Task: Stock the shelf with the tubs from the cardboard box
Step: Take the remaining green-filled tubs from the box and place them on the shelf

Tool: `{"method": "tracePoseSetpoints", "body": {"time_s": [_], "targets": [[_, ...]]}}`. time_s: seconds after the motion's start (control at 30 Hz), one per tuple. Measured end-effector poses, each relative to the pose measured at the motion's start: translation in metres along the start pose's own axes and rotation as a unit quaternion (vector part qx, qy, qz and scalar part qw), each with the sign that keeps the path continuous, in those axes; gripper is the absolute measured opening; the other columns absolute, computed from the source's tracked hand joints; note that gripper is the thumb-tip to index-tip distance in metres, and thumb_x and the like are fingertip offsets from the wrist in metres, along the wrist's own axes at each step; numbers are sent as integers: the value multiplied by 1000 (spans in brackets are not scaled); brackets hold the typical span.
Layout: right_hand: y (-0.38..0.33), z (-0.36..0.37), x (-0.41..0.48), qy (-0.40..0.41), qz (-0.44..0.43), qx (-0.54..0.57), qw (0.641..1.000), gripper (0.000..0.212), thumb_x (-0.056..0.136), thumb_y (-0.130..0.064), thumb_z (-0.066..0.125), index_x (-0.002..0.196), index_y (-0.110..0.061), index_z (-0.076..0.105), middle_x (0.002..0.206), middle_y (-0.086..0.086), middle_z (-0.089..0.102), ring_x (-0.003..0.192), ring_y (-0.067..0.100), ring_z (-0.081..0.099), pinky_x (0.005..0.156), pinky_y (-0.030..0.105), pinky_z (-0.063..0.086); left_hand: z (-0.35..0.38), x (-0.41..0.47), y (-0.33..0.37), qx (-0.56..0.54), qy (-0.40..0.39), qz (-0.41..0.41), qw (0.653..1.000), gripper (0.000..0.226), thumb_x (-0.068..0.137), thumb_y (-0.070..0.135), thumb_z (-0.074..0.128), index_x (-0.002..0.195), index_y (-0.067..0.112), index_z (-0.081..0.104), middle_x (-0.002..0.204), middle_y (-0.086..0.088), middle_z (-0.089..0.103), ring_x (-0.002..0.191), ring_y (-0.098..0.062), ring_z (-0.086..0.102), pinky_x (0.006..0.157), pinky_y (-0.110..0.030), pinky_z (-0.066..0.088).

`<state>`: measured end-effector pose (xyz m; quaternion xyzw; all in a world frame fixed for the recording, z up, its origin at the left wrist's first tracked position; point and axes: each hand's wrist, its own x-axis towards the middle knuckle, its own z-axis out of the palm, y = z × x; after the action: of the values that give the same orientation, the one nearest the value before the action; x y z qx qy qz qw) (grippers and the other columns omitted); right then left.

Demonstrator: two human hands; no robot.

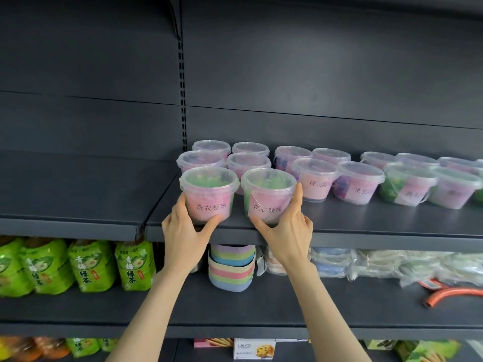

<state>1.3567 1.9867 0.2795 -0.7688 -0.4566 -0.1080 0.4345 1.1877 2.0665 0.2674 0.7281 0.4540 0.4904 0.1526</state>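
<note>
- two clear lidded tubs are being set at the front edge of the shelf [366, 227], side by side: the left tub [209, 195] and the right tub [269, 198], each with a pink label.
- the left tub is gripped low down by the left hand [183, 232], thumb across its front and fingers round its far side; the right tub is gripped the same way by the right hand [287, 231].
- the step in hand is judged to be placement: both tubs appear seated on the shelf, in line with the stocked tubs [248, 163] just behind the hands.
- more tubs [358, 182] are ranged to the right of the right hand.
- next, both grips would need to be eased off without the tubs being dragged forward, and the cardboard box, which is not in view, returned to.
- below the hands, green tea packs [88, 265] and stacked pastel bowls [231, 267] are seen.
</note>
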Motion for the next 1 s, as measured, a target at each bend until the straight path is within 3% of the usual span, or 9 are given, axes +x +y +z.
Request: {"method": "tracePoseSetpoints", "body": {"time_s": [0.17, 0.37, 0.53, 0.63, 0.73, 0.8, 0.9, 1.0], "targets": [[0, -1, -3, -3, 4, 7, 1000, 119, 70, -61, 70, 149, -19, -9, 133, -1, 55, 118, 25, 52, 102, 40, 31, 0, -2, -3, 9, -9, 6, 1000, 85, 81, 44, 65, 143, 5, 23, 135, -12, 47, 125, -30, 40, 109, -37, 18], [-5, -5, -8, -6, -4, 0, 1000, 115, 76, -57, 68, 150, -14, -9, 146, 2, 42, 125, 22, 47, 107, 38, 27, 3, -2, -1, 37, -1, 3, 999, 88, 79, 47, 66, 141, 2, 24, 128, -13, 51, 120, -30, 45, 108, -39, 20], [-2, -3, -13, -19, -2, -11, 1000, 108, 82, -55, 60, 149, -13, -13, 130, 1, 56, 120, 17, 51, 112, 36, 24, -2, -8, -3, 64, -20, 8, 998, 83, 84, 43, 61, 144, 0, 21, 136, -17, 47, 127, -30, 41, 114, -37, 16], [5, -12, -20, -48, -15, 16, 999, 81, 88, -36, 60, 150, -10, 14, 135, 5, 52, 122, 22, 48, 112, 33, 24, -7, -19, -4, 87, -24, 19, 996, 71, 88, 32, 60, 142, -1, 28, 143, -17, 42, 131, -32, 38, 115, -38, 14], [11, -30, -34, -83, -19, 24, 996, 45, 92, -21, 57, 134, -7, 48, 144, 12, 45, 131, 27, 41, 110, 33, 29, -13, -37, -3, 129, -50, 24, 990, 52, 88, 25, 60, 132, 1, 46, 140, -16, 46, 133, -32, 37, 109, -46, 27], [19, -43, -45, -68, -23, 32, 997, 27, 92, -17, 56, 116, -7, 65, 136, 12, 55, 122, 27, 53, 98, 36, 43, -20, -51, 7, 138, -50, 48, 988, 34, 89, 23, 59, 116, 3, 61, 124, -15, 60, 119, -35, 52, 94, -48, 44], [33, -72, -67, -60, -26, 52, 997, 18, 92, -17, 55, 91, -10, 71, 96, 8, 72, 86, 27, 66, 74, 37, 52, -35, -82, 41, 119, -43, 128, 984, 19, 88, 21, 57, 96, 7, 66, 85, -7, 72, 73, -32, 66, 61, -41, 54], [61, -112, -101, -97, -16, 51, 994, 20, 93, -23, 54, 92, -11, 70, 87, 6, 72, 79, 24, 64, 72, 38, 52, -37, -130, 79, 81, -46, 174, 980, 24, 87, 26, 52, 94, 9, 67, 79, -2, 72, 67, -27, 66, 56, -36, 53]]}}
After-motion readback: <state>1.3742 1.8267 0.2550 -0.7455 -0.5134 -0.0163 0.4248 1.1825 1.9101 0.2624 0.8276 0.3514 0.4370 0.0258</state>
